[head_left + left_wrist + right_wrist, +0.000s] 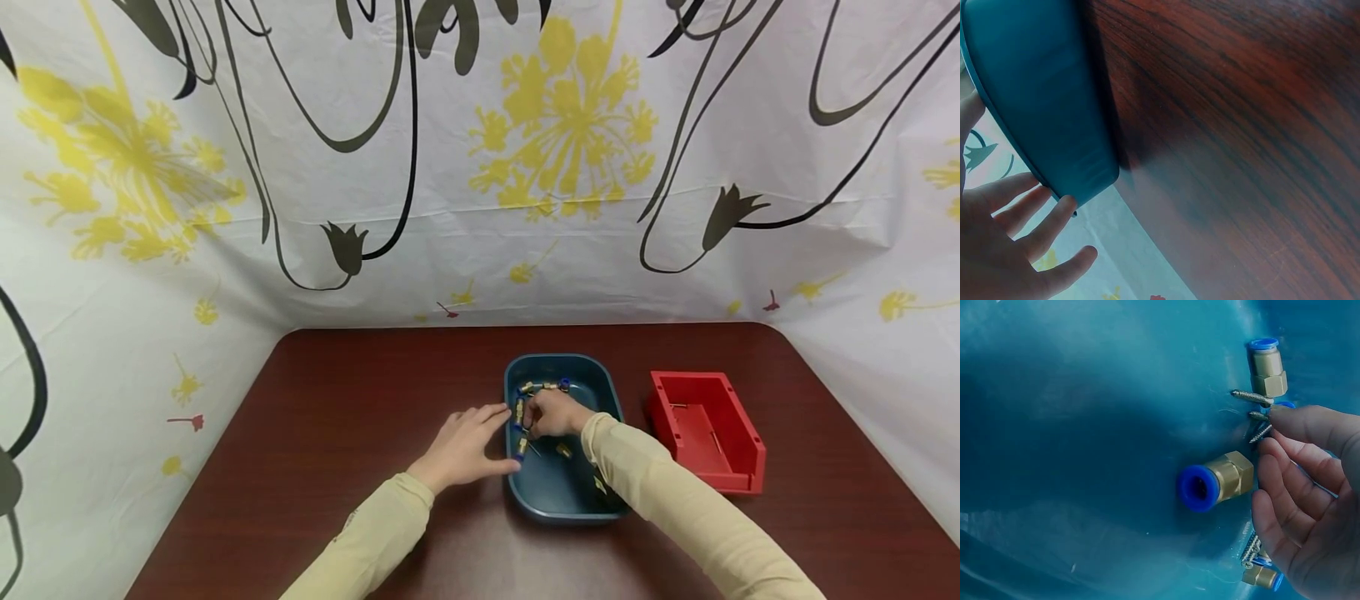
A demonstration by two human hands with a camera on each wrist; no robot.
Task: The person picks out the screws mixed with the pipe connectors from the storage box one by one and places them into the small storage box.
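My left hand (465, 446) has its fingers spread against the left rim of a dark blue plastic tub (555, 492). In the left wrist view, the fingertips (1066, 203) touch the tub's edge. Inside the tub, my right hand (553, 413) pinches small metal screws (1261, 432) between thumb and fingers; how many it holds is unclear. A brass push-in fitting with a blue collar (1225, 478) lies beside the fingers. Another brass fitting (1267, 369) is just beyond the thumb. More screws (1250, 547) lie below the hand, near a further fitting (1260, 577).
To the right of the tub stands a red plastic bin (701, 425) with a few thin screws on its floor. Both containers are on a dark brown wooden table (360, 400). A patterned white cloth (450, 183) hangs behind and at the sides.
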